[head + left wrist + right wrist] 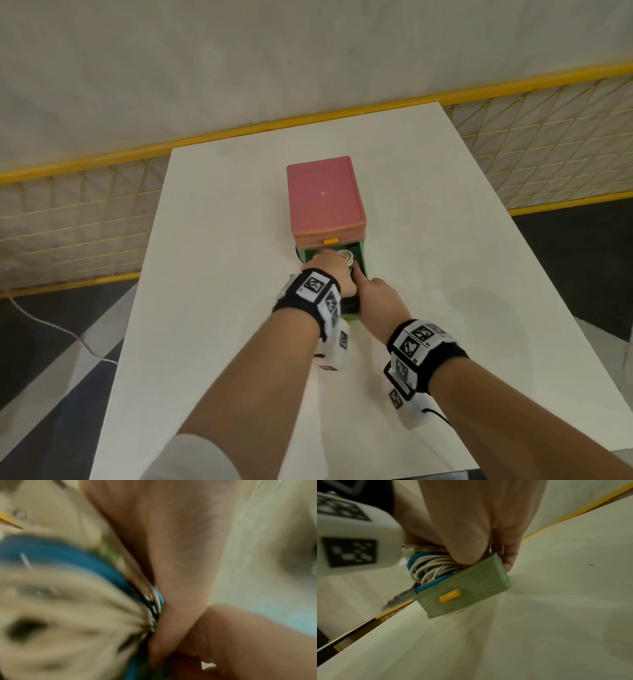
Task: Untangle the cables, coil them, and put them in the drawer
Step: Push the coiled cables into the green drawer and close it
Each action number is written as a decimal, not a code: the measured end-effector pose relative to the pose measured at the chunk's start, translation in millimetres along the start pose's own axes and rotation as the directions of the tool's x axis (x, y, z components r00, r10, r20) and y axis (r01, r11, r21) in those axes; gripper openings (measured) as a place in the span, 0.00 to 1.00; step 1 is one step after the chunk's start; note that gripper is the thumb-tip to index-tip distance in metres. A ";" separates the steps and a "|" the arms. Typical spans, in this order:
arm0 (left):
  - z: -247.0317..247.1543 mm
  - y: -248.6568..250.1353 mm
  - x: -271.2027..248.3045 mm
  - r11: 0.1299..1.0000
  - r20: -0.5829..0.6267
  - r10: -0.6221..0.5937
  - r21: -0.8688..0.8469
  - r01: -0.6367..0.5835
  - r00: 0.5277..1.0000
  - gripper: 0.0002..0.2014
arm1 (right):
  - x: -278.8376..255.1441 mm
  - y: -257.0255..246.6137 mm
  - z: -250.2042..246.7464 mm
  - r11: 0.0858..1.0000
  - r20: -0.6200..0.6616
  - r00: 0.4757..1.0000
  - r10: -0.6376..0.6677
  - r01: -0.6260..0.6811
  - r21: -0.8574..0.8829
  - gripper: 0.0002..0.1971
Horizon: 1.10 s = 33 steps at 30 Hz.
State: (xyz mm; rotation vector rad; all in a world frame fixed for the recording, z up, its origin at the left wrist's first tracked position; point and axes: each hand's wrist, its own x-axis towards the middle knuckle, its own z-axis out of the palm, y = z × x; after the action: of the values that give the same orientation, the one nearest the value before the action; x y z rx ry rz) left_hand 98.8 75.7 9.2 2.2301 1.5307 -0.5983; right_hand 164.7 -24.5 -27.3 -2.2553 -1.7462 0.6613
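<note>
Even, soft light overhead; left wrist view badly motion-blurred, perhaps defocused.

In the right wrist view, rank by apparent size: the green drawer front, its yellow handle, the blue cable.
1. green drawer front, clearly largest.
2. blue cable, only partly showing, so unsure.
3. yellow handle, smallest.

A white rectangular tabletop (219,260) stretches out beneath and well beyond the hands. Behind its far edge runs a yellow-framed wire mesh fence (534,144), crossing left to right beyond the fingertips. Past that, a pale plain wall (239,61). Down left of the forearms, a thin white cord (51,325) trails over dark floor with grey and white patches (41,359), possibly tiles, though the edge of the view is too warped to say.
</note>
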 end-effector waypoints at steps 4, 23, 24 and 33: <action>21.5 -4.3 -8.3 0.994 -0.139 0.063 0.097 -0.050 0.988 0.27 | -3.7 1.2 -3.5 0.996 -0.030 0.999 -0.043 0.045 0.079 0.37; 49.4 -1.1 -4.3 0.985 -0.353 0.002 -0.159 -0.062 0.936 0.35 | 13.6 -0.1 -5.4 0.997 -0.034 0.999 0.040 -0.038 0.070 0.14; 50.1 -0.6 -3.9 0.987 -0.358 -0.002 -0.152 -0.057 0.934 0.35 | 11.0 -0.3 -2.9 0.992 -0.075 0.995 0.058 -0.049 0.120 0.14; 48.1 -12.0 -8.8 0.976 -0.340 0.069 -0.172 -0.134 0.938 0.38 | 6.6 1.5 -2.9 0.998 -0.013 0.999 -0.049 0.048 -0.047 0.37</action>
State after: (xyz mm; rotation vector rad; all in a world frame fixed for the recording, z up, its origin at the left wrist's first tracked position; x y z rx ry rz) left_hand 78.2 47.9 -27.3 2.3243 1.5362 -0.0364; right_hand 168.6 -18.3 -26.9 -2.2347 -1.8216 0.5991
